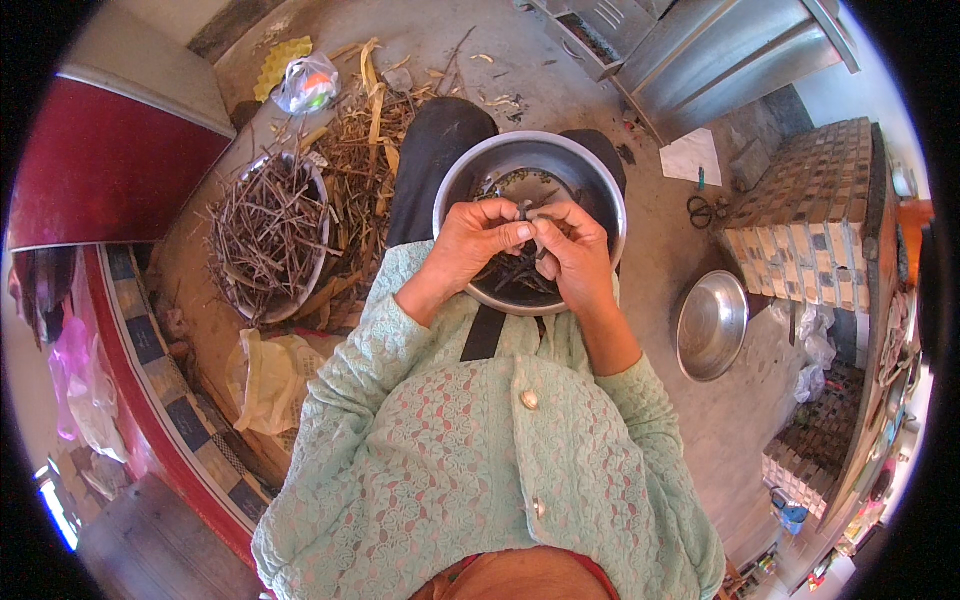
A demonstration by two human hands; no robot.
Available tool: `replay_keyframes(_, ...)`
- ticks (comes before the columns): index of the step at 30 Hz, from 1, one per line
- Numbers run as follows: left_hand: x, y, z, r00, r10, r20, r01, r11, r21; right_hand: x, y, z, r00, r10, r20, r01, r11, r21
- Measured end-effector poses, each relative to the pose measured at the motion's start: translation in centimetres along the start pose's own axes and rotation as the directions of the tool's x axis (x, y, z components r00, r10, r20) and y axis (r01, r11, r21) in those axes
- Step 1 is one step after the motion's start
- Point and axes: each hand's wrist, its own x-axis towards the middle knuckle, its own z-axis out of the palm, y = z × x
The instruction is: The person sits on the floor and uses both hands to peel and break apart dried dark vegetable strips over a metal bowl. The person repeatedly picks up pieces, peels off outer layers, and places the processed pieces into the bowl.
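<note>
Steel bowl [455, 190] sitting right under both hands, balanced on the lap, so anything that drops lands inside. Left hand [470, 245] curled shut, thumb and fingertips pinching a short dark stem piece [527, 212]; right hand [573, 255] closed on the same piece from the other side, knuckles nearly touching, held just above the rim. More dark cut pieces [510, 272] heaped directly below the palms. Off beyond the left hand, well apart, a basin of long twiggy stems [265, 235] within an easy reach, with dry husk litter [365, 130] strewn beside it. Out past the right hand, an empty metal dish [710, 325] resting on the floor, scissors [705, 210] farther off.
</note>
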Motion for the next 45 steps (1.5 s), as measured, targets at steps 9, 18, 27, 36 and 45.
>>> replay_keyframes(9, 0.0, 0.2, 0.0, 1.0, -0.003, -0.023, 0.002, 1.0, -0.019, 0.0, 0.1, -0.4, 0.998, 0.009, 0.06, -0.019, 0.985, 0.171)
replay_keyframes(18, 0.0, -0.5, 0.0, 0.998, 0.062, 0.007, -0.062, 0.998, -0.001, 0.0, -0.8, -0.6, 0.982, 0.093, 0.166, -0.146, 0.928, 0.342)
replay_keyframes(27, -0.1, -0.8, 0.1, 0.999, 0.04, -0.035, -0.036, 0.993, 0.108, 0.2, 0.0, -1.5, 0.989, 0.056, 0.139, -0.094, 0.954, 0.284)
replay_keyframes(36, -0.6, 0.0, 0.9, 0.998, 0.042, -0.055, -0.024, 0.955, 0.296, -0.3, 0.2, 0.0, 0.995, -0.09, -0.051, 0.078, 0.978, -0.194)
replay_keyframes(45, -0.9, 0.1, 0.9, 0.997, 0.039, -0.066, -0.004, 0.883, 0.47, -0.2, 0.5, 0.4, 0.969, -0.243, -0.033, 0.207, 0.883, -0.422)
